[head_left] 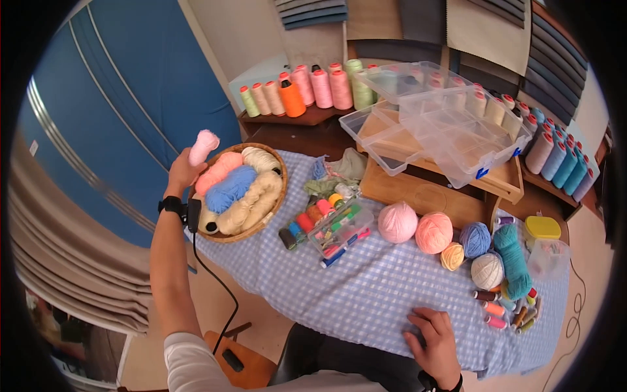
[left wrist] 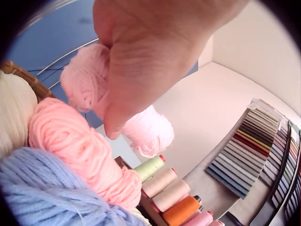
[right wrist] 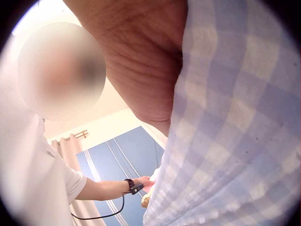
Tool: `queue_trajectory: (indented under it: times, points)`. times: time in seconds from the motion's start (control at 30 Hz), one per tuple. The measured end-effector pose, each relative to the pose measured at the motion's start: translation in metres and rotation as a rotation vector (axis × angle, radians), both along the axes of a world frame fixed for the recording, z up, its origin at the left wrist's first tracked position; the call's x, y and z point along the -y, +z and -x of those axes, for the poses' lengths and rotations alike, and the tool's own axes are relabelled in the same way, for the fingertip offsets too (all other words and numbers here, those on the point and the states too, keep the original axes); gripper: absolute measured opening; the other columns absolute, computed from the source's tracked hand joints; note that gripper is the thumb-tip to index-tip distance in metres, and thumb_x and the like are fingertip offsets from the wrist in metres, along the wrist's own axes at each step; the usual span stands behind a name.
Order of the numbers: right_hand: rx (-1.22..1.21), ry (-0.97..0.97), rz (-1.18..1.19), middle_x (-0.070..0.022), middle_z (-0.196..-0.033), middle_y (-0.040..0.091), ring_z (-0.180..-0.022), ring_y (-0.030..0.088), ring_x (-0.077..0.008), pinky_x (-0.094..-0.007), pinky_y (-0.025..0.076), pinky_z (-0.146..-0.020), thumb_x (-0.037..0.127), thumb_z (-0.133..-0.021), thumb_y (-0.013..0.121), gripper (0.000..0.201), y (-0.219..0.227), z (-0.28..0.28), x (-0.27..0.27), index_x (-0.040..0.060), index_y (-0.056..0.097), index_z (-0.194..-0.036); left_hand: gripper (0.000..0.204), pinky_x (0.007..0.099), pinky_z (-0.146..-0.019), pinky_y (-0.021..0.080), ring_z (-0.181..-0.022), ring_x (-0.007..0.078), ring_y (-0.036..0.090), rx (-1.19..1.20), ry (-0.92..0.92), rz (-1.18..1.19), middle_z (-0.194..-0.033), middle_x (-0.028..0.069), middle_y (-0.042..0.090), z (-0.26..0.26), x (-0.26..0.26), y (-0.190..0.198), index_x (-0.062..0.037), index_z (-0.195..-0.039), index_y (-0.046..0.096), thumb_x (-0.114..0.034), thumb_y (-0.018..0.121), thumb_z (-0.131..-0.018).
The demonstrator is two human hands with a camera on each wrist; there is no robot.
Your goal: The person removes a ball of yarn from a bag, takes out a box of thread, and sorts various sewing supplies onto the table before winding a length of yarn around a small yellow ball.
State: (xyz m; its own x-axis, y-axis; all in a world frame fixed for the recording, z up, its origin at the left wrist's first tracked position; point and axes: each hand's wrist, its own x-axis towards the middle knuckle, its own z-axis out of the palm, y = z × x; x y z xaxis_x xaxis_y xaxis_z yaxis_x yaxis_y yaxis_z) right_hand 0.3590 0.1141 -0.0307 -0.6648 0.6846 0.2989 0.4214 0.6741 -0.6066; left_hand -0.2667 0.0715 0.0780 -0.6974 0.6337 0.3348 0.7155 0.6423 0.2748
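Observation:
My left hand (head_left: 185, 171) grips a pale pink skein of yarn (head_left: 204, 146) around its middle, at the upper left rim of a round wicker basket (head_left: 282, 189). Both ends of that skein stick out past the fingers in the left wrist view. In the basket lie a coral skein (left wrist: 70, 146), a blue skein (left wrist: 51, 188), and cream skeins (head_left: 255, 202). My right hand (head_left: 436, 346) rests on the checked tablecloth (head_left: 366, 294) near the front edge, fingers relaxed and holding nothing.
Right of the basket stands a clear box of threads (head_left: 336, 228). Yarn balls (head_left: 397, 222), a teal skein (head_left: 513, 261) and small spools (head_left: 495, 308) lie farther right. Clear plastic organisers (head_left: 444, 124) sit on a wooden stand (head_left: 405, 193). Thread cones (head_left: 320, 88) line the back shelf.

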Motion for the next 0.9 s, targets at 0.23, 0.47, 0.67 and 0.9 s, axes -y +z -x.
queue_trajectory:
  times: [0.23,0.47,0.67,0.9]
  points:
    - [-0.021,-0.024,0.044,-0.0121,-0.111,0.061,-0.095,0.056,-0.0327,-0.0385,0.048,-0.083,0.006,-0.072,0.075,0.031,-0.001,0.003,-0.003,0.0036,0.066,-0.101,0.063,0.039,-0.093,0.045,-0.108,0.0373,0.061,0.259,-0.014,0.015,-0.113,0.0244,0.065,0.035,-0.019,-0.027,-0.0016,-0.125,0.058,-0.054,0.054,-0.089]
    - [-0.034,-0.031,0.068,-0.012,-0.109,0.062,-0.093,0.057,-0.0322,-0.0381,0.047,-0.082,0.005,-0.072,0.075,0.028,-0.003,0.004,-0.004,0.0034,0.067,-0.099,0.059,0.0385,-0.105,0.037,-0.128,0.04,0.045,0.043,0.149,0.275,-0.137,0.0235,0.05,0.038,-0.022,-0.036,-0.0067,-0.133,0.053,-0.049,0.033,-0.097]
    - [-0.038,-0.034,0.074,-0.0117,-0.109,0.061,-0.093,0.056,-0.0323,-0.0382,0.047,-0.082,0.005,-0.072,0.074,0.029,0.0,0.004,-0.004,0.0032,0.066,-0.1,0.058,0.041,-0.108,0.035,-0.129,0.0404,0.044,0.243,0.023,0.274,-0.139,0.0233,0.047,0.073,-0.022,-0.054,-0.0041,-0.136,0.048,-0.045,0.031,-0.098]
    - [-0.034,-0.026,0.096,-0.0113,-0.111,0.061,-0.095,0.057,-0.0318,-0.038,0.047,-0.083,0.006,-0.073,0.074,0.031,-0.002,-0.002,-0.008,0.0032,0.065,-0.102,0.059,0.046,-0.104,0.037,-0.123,0.043,0.048,-0.036,0.129,0.078,-0.128,0.027,0.055,0.033,-0.027,-0.02,0.0029,-0.125,0.055,-0.047,0.037,-0.098]
